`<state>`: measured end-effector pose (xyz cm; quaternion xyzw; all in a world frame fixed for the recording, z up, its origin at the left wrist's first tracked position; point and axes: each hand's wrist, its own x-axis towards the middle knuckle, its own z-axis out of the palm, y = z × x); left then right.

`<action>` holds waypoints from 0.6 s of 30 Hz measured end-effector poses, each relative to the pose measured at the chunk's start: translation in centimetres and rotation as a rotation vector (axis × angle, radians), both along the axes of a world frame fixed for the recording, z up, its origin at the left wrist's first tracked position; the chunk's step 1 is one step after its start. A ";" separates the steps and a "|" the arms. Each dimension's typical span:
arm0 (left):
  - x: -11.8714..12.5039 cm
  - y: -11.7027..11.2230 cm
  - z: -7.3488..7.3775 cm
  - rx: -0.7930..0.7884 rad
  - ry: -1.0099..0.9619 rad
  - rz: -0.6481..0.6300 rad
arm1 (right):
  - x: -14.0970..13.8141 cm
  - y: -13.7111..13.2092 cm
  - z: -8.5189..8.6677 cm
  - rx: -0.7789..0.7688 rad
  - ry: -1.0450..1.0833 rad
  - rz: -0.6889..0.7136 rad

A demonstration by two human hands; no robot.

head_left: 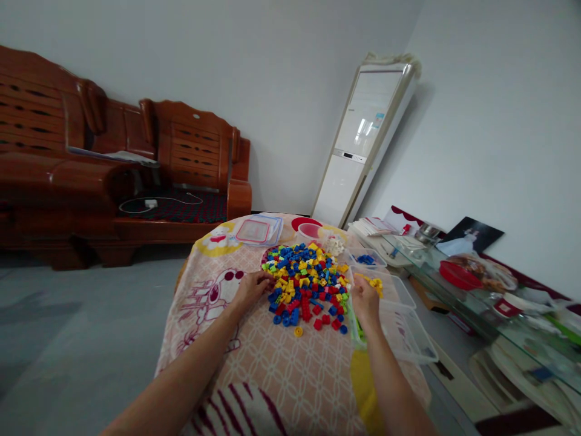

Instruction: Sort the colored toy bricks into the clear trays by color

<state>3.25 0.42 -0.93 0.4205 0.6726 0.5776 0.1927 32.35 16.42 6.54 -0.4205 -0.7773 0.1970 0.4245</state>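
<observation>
Against pale walls, a table with a curved edge wears a patterned cloth (pixel 290 375). At the left edge of a mixed heap of toy bricks (pixel 304 281), the left hand (pixel 255 287) rests with its fingers bent against the nearest pieces; whether they pinch one cannot be told. Across the heap, the right hand (pixel 365 298) is curled at the near-left side of a clear box (pixel 400 292), just beside the yellow bricks (pixel 376 284) in it; its fingertips are hidden, so what it grips, if anything, is unclear. The heap lies between the two hands, spreading away from the person, while a yellow round piece (pixel 298 332) sits apart on the near side. Partly under the right wrist stands a tub of green pieces (pixel 359 330). Beyond the right hand, blue bricks (pixel 365 260) lie in another box, and a larger clear container (pixel 411 338) stands nearer. Past the heap are flat lids (pixel 259 230) and a pink tub (pixel 310 231). Farther out stand a wooden sofa (pixel 195 148), a tall white cabinet unit (pixel 351 133) and a cluttered glass shelf (pixel 476 303).
</observation>
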 end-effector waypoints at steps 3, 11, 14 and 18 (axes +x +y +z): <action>0.0 0.0 0.1 -0.007 0.028 0.010 | -1.0 -3.9 -2.6 0.119 -0.087 0.149; 0.4 -0.4 0.9 -0.014 0.044 0.003 | -3.2 -9.3 -6.7 0.153 -0.338 0.069; 0.3 -0.4 1.0 -0.021 0.046 -0.011 | -3.3 -9.6 -6.5 0.239 -0.243 0.241; 0.0 -0.2 0.4 -0.011 0.060 0.008 | -2.0 -9.1 -6.2 0.273 -0.217 0.175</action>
